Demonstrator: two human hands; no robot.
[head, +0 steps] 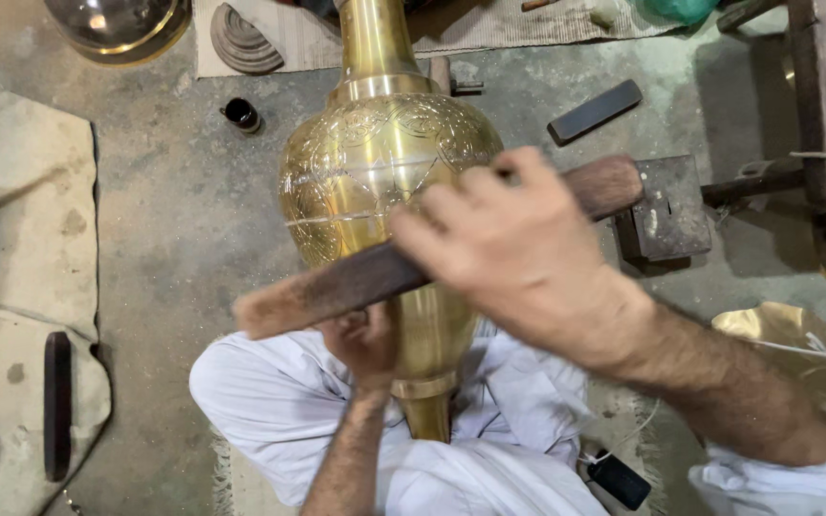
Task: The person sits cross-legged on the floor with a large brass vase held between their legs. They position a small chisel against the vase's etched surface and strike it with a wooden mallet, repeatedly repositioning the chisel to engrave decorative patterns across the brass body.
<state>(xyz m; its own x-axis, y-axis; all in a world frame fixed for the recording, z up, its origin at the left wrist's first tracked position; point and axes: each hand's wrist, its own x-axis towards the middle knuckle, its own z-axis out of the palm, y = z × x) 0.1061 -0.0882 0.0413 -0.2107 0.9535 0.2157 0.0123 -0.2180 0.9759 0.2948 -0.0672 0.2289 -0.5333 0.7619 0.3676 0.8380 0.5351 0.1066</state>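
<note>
A large engraved brass vase lies lengthwise over my lap, its narrow neck pointing away and its slim foot between my white-clad knees. My right hand is closed around a long dark wooden bar, which lies across the vase's lower belly. My left hand sits beneath the bar against the vase's narrow stem, fingers curled; what they grip is hidden by the bar.
A metal block and a dark flat bar lie on the concrete floor to the right. A small dark cup and a ridged disc sit at the top left. Cloth covers the floor at left.
</note>
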